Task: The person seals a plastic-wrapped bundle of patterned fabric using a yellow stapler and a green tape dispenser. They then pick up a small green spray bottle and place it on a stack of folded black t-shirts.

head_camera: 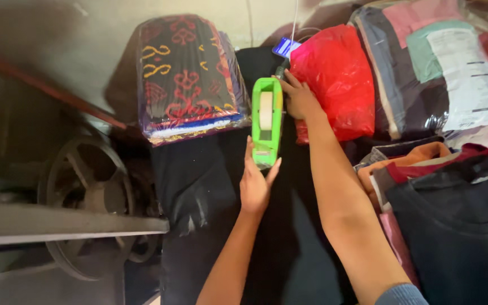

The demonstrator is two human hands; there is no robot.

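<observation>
- The left hand [255, 183] grasps the near end of a bright green plastic tape dispenser [267, 121], thumb on one side and fingers on the other, so the tool lies directly beyond the palm.
- The dispenser's long axis runs near to far, almost in line with the left forearm; a roll of pale tape sits in its middle, and its far end reaches the right hand [299, 99].
- The right hand lies with fingers spread against a shiny red plastic-wrapped bundle [337, 79], pressing on its left edge without closing round anything; it touches or nearly touches the dispenser's far tip.
- The left hand is the one nearer the dispenser's handle; the right arm stretches long from the near right, the elbow low in the view.
- Both rest above a black cloth surface [210, 186].
- Left of the dispenser lies a flat clear-wrapped packet of dark fabric patterned in red and yellow [184, 73].
- Far right, more bagged folded clothes [425, 68] are stacked; near right sits a dark folded garment [458, 220].
- Far left stands a metal wheel [88, 186] under a frame.
</observation>
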